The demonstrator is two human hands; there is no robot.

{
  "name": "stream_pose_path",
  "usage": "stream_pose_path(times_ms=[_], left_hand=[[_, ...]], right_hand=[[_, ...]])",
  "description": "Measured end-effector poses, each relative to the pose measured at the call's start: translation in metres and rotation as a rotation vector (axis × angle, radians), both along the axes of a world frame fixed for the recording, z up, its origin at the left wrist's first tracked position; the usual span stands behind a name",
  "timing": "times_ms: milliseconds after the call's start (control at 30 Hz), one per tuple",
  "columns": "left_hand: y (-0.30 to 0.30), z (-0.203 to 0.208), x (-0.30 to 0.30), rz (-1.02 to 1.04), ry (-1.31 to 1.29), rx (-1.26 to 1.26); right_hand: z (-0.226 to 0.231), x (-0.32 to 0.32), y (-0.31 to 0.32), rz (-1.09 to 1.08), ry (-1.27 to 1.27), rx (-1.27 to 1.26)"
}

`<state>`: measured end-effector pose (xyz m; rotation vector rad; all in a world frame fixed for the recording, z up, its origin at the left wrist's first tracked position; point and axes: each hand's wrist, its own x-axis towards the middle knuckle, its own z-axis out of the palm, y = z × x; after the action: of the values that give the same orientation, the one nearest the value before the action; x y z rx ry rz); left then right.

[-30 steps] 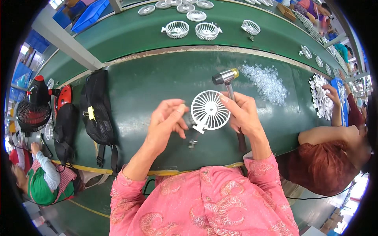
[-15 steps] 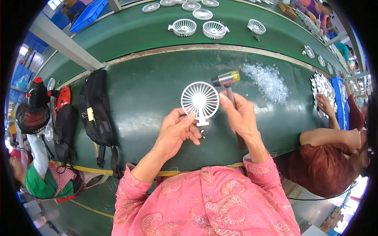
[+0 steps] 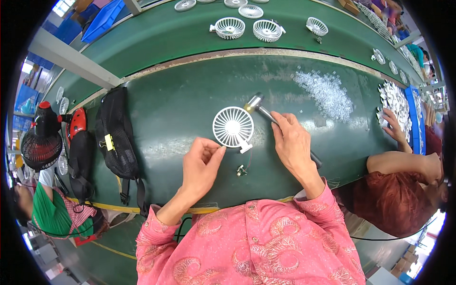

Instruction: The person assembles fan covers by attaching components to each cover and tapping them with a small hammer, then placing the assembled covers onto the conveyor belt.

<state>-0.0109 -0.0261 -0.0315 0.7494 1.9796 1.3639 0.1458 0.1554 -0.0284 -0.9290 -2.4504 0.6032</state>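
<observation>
- Grille, white and round, sits on or just above the green table, in front of the person, between both hands; contact with the tabletop can't be confirmed.
- Tab on its rim points toward the person and to the right; long axis through hub and tab runs far-left to near-right, tab end nearest the body.
- Hammer is right of it, handle slanting from the head down toward the person's right. Yellow face looks at the grille's far-right rim, very near; touching or not, can't tell.
- Vs half a second ago: grille is further left and closer to the body, tab swung from almost straight at the person to the right.
- Hammer has turned too: yellow face was on the side away from the grille, now it's on the near side.
- Left hand has shifted from beside the tab to the near-left rim. Fingers curled, thumb and index tips close together at the edge; real pinch or light touch, can't tell.
- Right hand has its fingers closed around the hammer handle, butt end sticking out past the palm.
- Small metal parts lie just below the tab, thin wire running up toward it.
- Clear plastic bits are heaped beyond the right hand.
</observation>
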Motion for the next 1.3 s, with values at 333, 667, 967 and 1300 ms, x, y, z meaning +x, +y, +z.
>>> stream_pose_path(times_ms=[333,667,967,1300], left_hand=[[0.038,0.026,0.012,-0.410,0.993,-0.081],[0.039,0.023,-0.001,-0.410,0.721,-0.006],[0.044,0.024,-0.004,-0.427,0.731,-0.067],[0.049,0.017,-0.012,-0.361,0.715,-0.101]], right_hand=[[0.005,0.003,-0.015,0.164,0.247,-0.237],[0.004,-0.006,-0.032,0.194,0.166,-1.351],[0.002,-0.014,-0.041,0.150,0.222,-1.155],[0.003,-0.013,-0.059,0.310,-0.036,-0.120]])
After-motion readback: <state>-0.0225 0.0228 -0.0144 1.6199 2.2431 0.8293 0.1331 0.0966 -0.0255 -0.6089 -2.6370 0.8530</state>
